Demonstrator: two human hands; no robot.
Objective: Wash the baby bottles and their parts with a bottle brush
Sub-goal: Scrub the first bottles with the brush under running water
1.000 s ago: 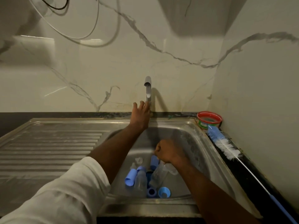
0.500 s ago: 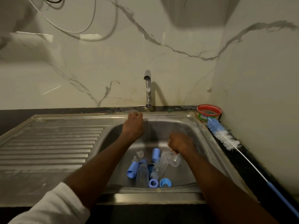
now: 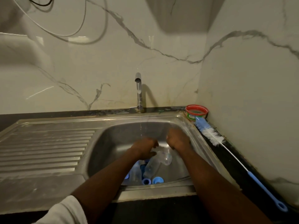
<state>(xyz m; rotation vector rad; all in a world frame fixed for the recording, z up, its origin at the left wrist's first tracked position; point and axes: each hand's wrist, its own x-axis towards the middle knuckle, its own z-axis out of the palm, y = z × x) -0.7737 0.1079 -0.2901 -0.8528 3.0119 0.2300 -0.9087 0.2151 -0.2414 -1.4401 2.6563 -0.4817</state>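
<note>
Below us, we look down into a stainless steel sink with a ribbed draining board on its left. Our two bare forearms reach into the basin. A thin stream of water falls from the tap at the back wall onto our left hand. This hand is blurred; its fingers look partly curled, and we cannot tell whether they hold anything. Our right hand is curled into a loose fist just beside it, knuckles up; what it grips, if anything, is hidden.

Beneath the hands lie the baby bottles: clear, slightly cloudy plastic, lying on their sides on the basin floor and touching one another. One bottle points its open, wide mouth up toward our hands. Around them sit the blue parts: round screw rings and caps in light blue, clustered against the near wall of the basin.

On the dark counter to the right, well apart from the hands, rests the bottle brush. It has a blue sponge tip, white bristles, a thin white wire stem and a blue handle with a loop. Its tip touches a small red-rimmed tub in the corner.
</note>
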